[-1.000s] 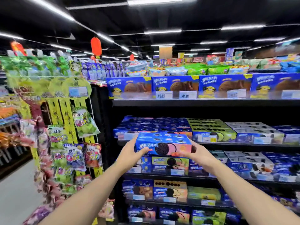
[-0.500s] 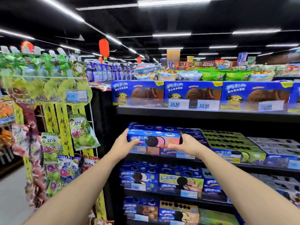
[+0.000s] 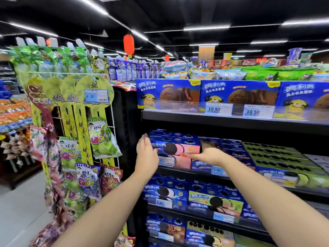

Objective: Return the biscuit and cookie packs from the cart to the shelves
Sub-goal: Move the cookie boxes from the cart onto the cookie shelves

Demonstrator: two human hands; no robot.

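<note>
Shelf (image 3: 179,171) with cookie box (image 3: 176,148) inside

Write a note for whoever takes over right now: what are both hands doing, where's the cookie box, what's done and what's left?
Left grip: open, fingers straight, flat beside the left end of the blue-and-pink cardboard cookie box.
Right grip: holds the box's right end, thumb along its front.
Box: on top of a stack of matching boxes at the left end of the black metal shelf.
Done: this box looks placed.
Left: let go and square it up if needed. The cart is out of view, so remaining packs cannot be counted.
</note>
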